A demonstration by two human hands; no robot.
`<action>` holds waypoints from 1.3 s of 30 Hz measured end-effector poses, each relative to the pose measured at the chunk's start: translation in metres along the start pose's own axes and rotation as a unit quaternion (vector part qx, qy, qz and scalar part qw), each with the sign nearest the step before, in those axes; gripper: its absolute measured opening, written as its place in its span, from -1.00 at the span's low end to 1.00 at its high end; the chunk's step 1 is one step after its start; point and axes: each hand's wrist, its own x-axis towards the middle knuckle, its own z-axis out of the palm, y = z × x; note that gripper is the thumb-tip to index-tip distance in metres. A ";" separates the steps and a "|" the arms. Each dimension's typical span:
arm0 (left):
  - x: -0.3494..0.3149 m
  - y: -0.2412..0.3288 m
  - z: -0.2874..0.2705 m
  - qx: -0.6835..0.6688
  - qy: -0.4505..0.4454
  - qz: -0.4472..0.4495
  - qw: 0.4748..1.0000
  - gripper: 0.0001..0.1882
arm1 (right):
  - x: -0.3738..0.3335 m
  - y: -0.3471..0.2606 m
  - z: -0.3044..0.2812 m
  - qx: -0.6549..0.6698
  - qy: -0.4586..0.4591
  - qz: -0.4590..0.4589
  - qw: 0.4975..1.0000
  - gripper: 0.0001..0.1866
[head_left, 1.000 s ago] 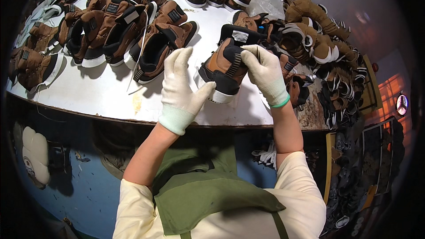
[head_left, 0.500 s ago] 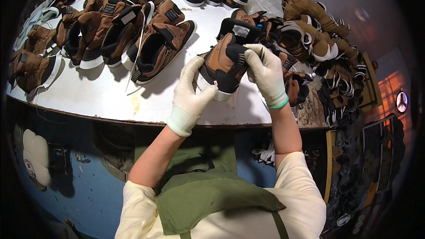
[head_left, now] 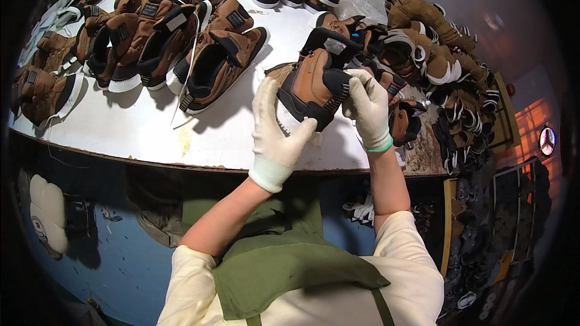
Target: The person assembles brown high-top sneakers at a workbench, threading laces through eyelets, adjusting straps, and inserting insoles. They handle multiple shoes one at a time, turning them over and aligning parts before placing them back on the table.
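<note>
A brown and black shoe with a white sole (head_left: 309, 87) is held tilted above the white table, its striped black heel part toward me. My left hand (head_left: 275, 133), in a white knitted glove, grips it by the sole, with the thumb along the near edge and the fingers around the left side. My right hand (head_left: 368, 108), gloved the same way with a green cuff edge, is closed with its fingertips against the heel end. Whether those fingers also pinch something small is hidden.
Several similar brown shoes (head_left: 217, 72) stand on the white table (head_left: 145, 127) to the left, and more stand at its far edge. A heap of tan shoes with white soles (head_left: 435, 54) lies to the right. Clear plastic (head_left: 360, 3) lies behind the held shoe.
The shoe has turned in my hands, so more of its side panel shows. My left hand has shifted slightly right, and my right hand has moved a little right and down along the heel.
</note>
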 end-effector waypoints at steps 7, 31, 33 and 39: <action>-0.020 -0.004 -0.009 -0.108 0.032 -0.115 0.987 -0.07 | 0.000 0.035 -0.018 0.069 0.075 -0.116 0.988 -0.72; -0.021 -0.007 0.000 -0.294 -0.163 -0.360 0.870 -0.62 | -0.063 0.077 -0.044 0.010 0.150 -0.235 0.960 -0.42; -0.016 -0.009 -0.002 -0.269 -0.155 -0.378 0.872 -0.62 | -0.064 0.069 -0.040 -0.066 0.135 -0.258 0.954 -0.44; 0.007 -0.017 -0.001 -0.119 -0.195 -0.368 0.901 -0.55 | -0.069 0.071 -0.039 -0.083 0.120 -0.268 0.952 -0.47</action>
